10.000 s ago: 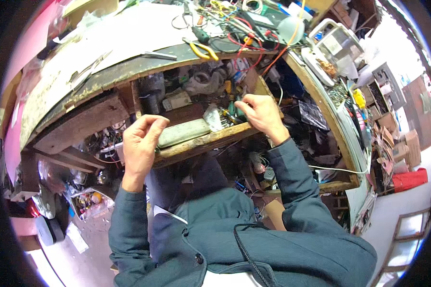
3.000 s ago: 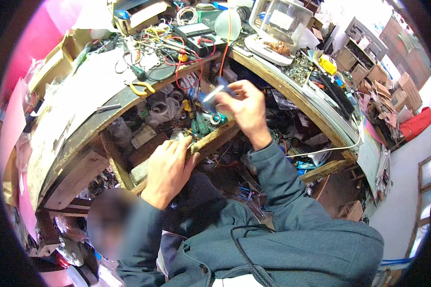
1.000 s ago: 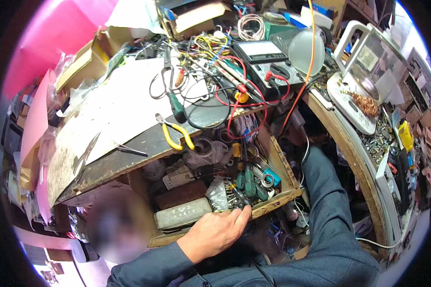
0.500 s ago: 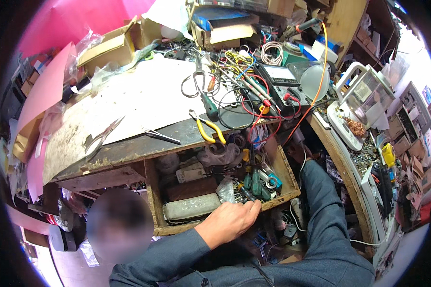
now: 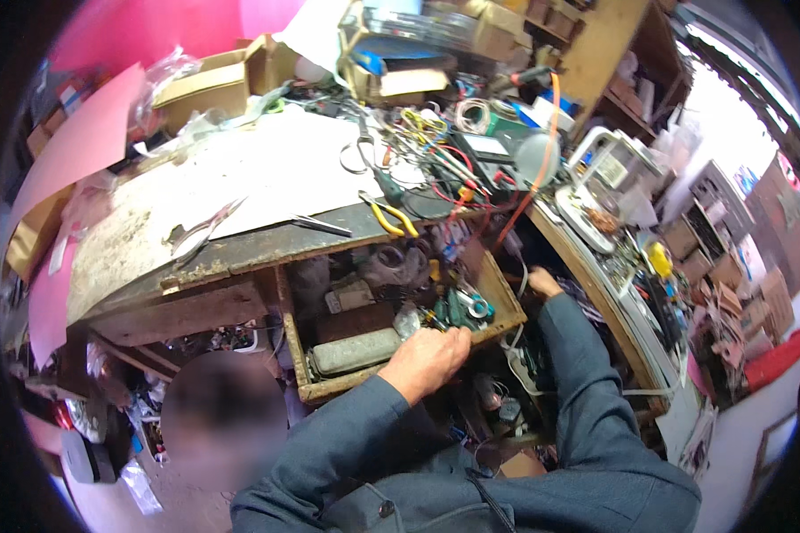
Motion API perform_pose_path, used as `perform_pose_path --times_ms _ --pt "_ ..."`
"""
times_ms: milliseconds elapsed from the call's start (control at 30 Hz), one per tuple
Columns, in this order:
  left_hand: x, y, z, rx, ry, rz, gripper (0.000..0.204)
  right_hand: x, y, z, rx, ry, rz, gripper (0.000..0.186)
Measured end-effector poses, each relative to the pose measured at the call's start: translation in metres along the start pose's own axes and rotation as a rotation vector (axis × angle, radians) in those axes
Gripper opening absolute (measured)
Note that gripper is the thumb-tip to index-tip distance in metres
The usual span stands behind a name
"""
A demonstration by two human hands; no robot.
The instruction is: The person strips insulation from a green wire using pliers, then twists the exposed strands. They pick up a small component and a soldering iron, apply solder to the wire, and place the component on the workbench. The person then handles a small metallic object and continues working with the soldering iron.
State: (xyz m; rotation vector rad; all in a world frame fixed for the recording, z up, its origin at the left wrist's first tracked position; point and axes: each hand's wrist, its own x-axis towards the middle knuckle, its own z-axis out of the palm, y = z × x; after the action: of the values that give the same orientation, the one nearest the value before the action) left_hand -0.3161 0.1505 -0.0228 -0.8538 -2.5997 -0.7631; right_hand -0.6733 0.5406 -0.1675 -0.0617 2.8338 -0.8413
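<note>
My left hand [image 5: 427, 362] is closed over the front board of the open wooden drawer [image 5: 333, 392], its fingers bent at the top edge. Inside the drawer, near that hand, lie a long grey case [image 5: 357, 352] and screwdrivers with green handles [image 5: 456, 313]. My right hand [image 5: 543, 283] reaches into the dark gap right of the drawer, under the bench. Its fingers are partly hidden in shadow, so whether they hold anything does not show. A white cable [image 5: 517, 306] hangs just left of it.
On the bench lie yellow-handled pliers [image 5: 391, 220], tweezers [image 5: 320, 225], scissors [image 5: 362, 153] and a meter [image 5: 486, 151] with red and black leads. An orange cord [image 5: 542, 160] runs down past the meter. A white weighing scale [image 5: 587, 213] stands at the right.
The whole view has shifted, with the bench now further left. My right hand has moved rightward, away from the grey piece on the white cable. My left hand stays at the drawer's front.
</note>
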Motion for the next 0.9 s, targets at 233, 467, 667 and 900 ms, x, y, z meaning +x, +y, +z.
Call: perform_pose_path --times_ms 233,467,667,900 --pt "-0.001 0.006 -0.005 0.123 -0.043 -0.018 0.044 -0.123 -0.125 -0.042 0.056 0.300 -0.128 0.036" --pt "-0.036 0.013 -0.055 0.012 0.182 -0.064 0.039 -0.220 -0.187 0.002 0.388 0.756 -0.309 0.021" --pt "-0.064 -0.023 -0.071 -0.119 0.227 -0.481 0.023 -0.276 -0.266 0.029 0.140 0.737 -0.750 0.012" --pt "-0.072 -0.039 -0.066 -0.276 0.184 -0.427 0.028 -0.269 -0.305 0.044 -0.158 0.267 -0.789 0.014"
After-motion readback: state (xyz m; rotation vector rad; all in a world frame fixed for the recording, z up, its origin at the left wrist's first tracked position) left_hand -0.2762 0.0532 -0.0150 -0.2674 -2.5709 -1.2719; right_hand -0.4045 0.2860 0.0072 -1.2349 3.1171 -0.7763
